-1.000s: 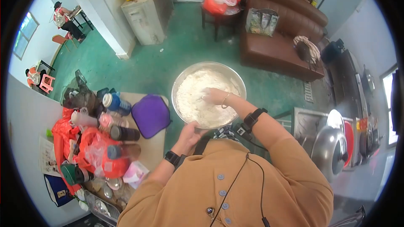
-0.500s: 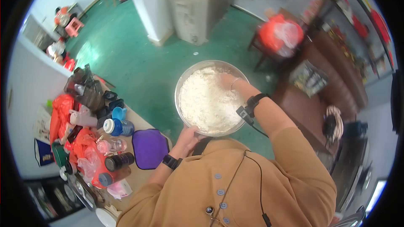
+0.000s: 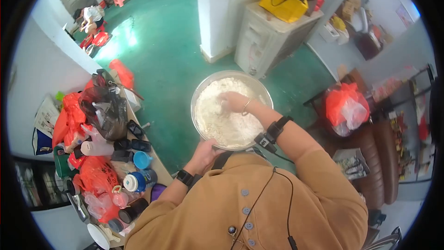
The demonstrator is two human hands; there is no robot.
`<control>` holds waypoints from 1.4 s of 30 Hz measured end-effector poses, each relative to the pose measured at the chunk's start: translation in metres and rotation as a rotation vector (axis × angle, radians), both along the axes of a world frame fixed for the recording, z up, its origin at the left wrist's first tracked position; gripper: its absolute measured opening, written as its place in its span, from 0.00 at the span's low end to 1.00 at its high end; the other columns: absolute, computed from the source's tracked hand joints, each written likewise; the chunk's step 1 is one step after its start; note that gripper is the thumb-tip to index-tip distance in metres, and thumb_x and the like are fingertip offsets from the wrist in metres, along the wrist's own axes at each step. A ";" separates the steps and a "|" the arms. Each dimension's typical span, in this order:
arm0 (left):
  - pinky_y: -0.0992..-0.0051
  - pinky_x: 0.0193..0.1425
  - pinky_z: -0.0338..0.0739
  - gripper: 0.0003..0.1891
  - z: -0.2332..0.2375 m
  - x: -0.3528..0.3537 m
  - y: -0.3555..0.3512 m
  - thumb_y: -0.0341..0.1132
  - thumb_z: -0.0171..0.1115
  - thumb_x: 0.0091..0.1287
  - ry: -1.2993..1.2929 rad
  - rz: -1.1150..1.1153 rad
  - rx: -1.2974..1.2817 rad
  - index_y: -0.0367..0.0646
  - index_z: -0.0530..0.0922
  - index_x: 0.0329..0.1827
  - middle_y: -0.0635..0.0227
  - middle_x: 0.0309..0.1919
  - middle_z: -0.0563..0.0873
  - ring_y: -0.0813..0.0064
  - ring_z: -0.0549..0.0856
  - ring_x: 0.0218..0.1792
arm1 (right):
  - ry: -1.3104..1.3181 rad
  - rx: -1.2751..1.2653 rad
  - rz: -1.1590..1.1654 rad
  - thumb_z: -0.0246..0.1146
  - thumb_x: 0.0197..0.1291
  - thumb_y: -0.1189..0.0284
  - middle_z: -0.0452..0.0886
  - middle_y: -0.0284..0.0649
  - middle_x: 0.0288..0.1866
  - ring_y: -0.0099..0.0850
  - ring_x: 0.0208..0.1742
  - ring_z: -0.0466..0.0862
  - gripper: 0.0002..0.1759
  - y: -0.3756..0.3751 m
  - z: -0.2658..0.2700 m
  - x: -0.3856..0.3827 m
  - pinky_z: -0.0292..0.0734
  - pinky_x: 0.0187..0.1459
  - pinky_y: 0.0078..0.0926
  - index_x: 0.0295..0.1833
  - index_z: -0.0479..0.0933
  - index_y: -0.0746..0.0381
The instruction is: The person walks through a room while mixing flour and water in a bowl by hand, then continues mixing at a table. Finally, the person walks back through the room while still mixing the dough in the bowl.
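Note:
A wide metal bowl [image 3: 267, 93] full of white flour [image 3: 222, 122] is held in front of my body. My left hand [image 3: 205, 154] grips its near left rim, the thumb on the edge and the other fingers beneath. Inside the bowl, my right hand [image 3: 235, 102] is dug into the flour left of centre. Its fingers curl downward around some flour, and their tips are buried. A bracelet and a black strap with a small device circle the right forearm.
At left, a table [image 3: 159, 159] carries red bags [image 3: 98, 174], a dark plastic bag [image 3: 106, 111], a blue cup [image 3: 142, 159] and bottles. A pillar [image 3: 215, 18], a cabinet [image 3: 263, 41] with a yellow bag [image 3: 284, 0], and a brown sofa [image 3: 370, 166] stand around. People sit far left.
The right hand has moved left through the flour and shows more above it. My view has turned left, so the room's things appear farther right. The left hand keeps its hold on the rim.

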State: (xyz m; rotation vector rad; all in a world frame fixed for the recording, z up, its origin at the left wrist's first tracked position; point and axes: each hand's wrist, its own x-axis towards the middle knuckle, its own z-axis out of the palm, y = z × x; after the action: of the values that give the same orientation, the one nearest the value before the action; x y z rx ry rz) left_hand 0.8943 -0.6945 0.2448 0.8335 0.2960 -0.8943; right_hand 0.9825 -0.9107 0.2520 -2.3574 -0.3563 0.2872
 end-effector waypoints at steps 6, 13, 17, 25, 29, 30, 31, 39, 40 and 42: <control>0.57 0.51 0.80 0.34 -0.005 0.083 0.005 0.19 0.45 0.55 -0.098 0.111 0.064 0.40 0.50 0.67 0.52 0.59 0.69 0.56 0.78 0.53 | -0.102 -0.358 0.031 0.53 0.55 0.70 0.79 0.54 0.45 0.46 0.49 0.78 0.16 -0.014 0.007 0.152 0.72 0.52 0.37 0.48 0.76 0.64; 0.57 0.51 0.80 0.31 -0.037 0.208 0.021 0.18 0.45 0.55 -0.066 0.369 0.063 0.37 0.54 0.66 0.50 0.58 0.70 0.55 0.77 0.53 | 0.079 -0.624 0.401 0.54 0.50 0.72 0.80 0.54 0.41 0.46 0.44 0.80 0.15 0.005 -0.042 0.312 0.73 0.48 0.37 0.40 0.80 0.67; 0.57 0.52 0.79 0.27 -0.044 0.290 0.039 0.19 0.45 0.56 0.027 0.500 0.045 0.31 0.58 0.62 0.49 0.56 0.72 0.54 0.77 0.53 | 0.370 -0.585 0.426 0.56 0.53 0.66 0.80 0.53 0.43 0.44 0.45 0.80 0.18 0.041 -0.043 0.389 0.73 0.46 0.36 0.42 0.79 0.70; 0.59 0.53 0.79 0.24 -0.045 0.408 0.071 0.22 0.45 0.57 0.131 0.762 -0.016 0.29 0.61 0.59 0.50 0.55 0.72 0.55 0.77 0.53 | 0.838 0.009 0.255 0.58 0.57 0.55 0.80 0.47 0.41 0.34 0.38 0.77 0.26 0.155 0.006 0.515 0.71 0.38 0.36 0.44 0.77 0.70; 0.61 0.49 0.81 0.25 -0.052 0.496 0.116 0.22 0.47 0.57 0.140 0.763 0.019 0.31 0.60 0.61 0.50 0.56 0.71 0.57 0.78 0.51 | 0.479 -0.151 0.486 0.55 0.57 0.61 0.80 0.51 0.43 0.38 0.42 0.79 0.22 0.228 0.013 0.638 0.72 0.43 0.37 0.46 0.76 0.69; 0.61 0.49 0.81 0.25 -0.044 0.522 0.127 0.22 0.47 0.57 0.121 0.755 0.019 0.31 0.60 0.61 0.50 0.56 0.71 0.57 0.78 0.51 | 0.306 -0.076 0.508 0.54 0.57 0.63 0.79 0.52 0.45 0.41 0.45 0.78 0.21 0.236 0.016 0.665 0.71 0.47 0.37 0.48 0.76 0.68; 0.60 0.47 0.81 0.27 -0.029 0.544 0.135 0.22 0.47 0.57 0.052 0.737 0.113 0.33 0.58 0.62 0.51 0.56 0.71 0.58 0.79 0.50 | 0.141 -0.006 0.522 0.52 0.57 0.65 0.78 0.54 0.47 0.44 0.48 0.78 0.20 0.240 0.017 0.690 0.70 0.51 0.37 0.50 0.75 0.67; 0.50 0.51 0.77 0.37 0.006 0.707 0.180 0.16 0.42 0.52 -0.053 0.583 0.145 0.44 0.44 0.68 0.49 0.62 0.62 0.50 0.72 0.57 | 0.067 -0.213 0.438 0.50 0.58 0.67 0.76 0.53 0.52 0.47 0.54 0.75 0.21 0.221 -0.042 0.874 0.67 0.58 0.37 0.56 0.72 0.61; 0.50 0.49 0.78 0.37 0.006 0.729 0.179 0.16 0.41 0.52 -0.059 0.562 0.153 0.44 0.45 0.68 0.49 0.62 0.62 0.50 0.73 0.56 | 0.225 -0.316 0.431 0.50 0.58 0.67 0.76 0.53 0.52 0.47 0.54 0.75 0.21 0.212 -0.039 0.883 0.67 0.58 0.37 0.55 0.73 0.63; 0.50 0.48 0.79 0.35 -0.006 0.772 0.178 0.16 0.42 0.52 -0.063 0.568 0.055 0.42 0.47 0.67 0.48 0.60 0.64 0.49 0.74 0.55 | 0.138 -0.373 0.449 0.51 0.58 0.66 0.76 0.55 0.52 0.47 0.54 0.75 0.21 0.195 -0.050 0.899 0.68 0.56 0.37 0.54 0.73 0.67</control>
State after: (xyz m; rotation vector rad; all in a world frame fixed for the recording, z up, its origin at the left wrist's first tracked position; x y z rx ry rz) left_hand 1.6659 -0.5169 0.2387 0.7697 0.4741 -0.3302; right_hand 1.8812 -0.7159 0.2024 -2.5752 -0.8265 0.7822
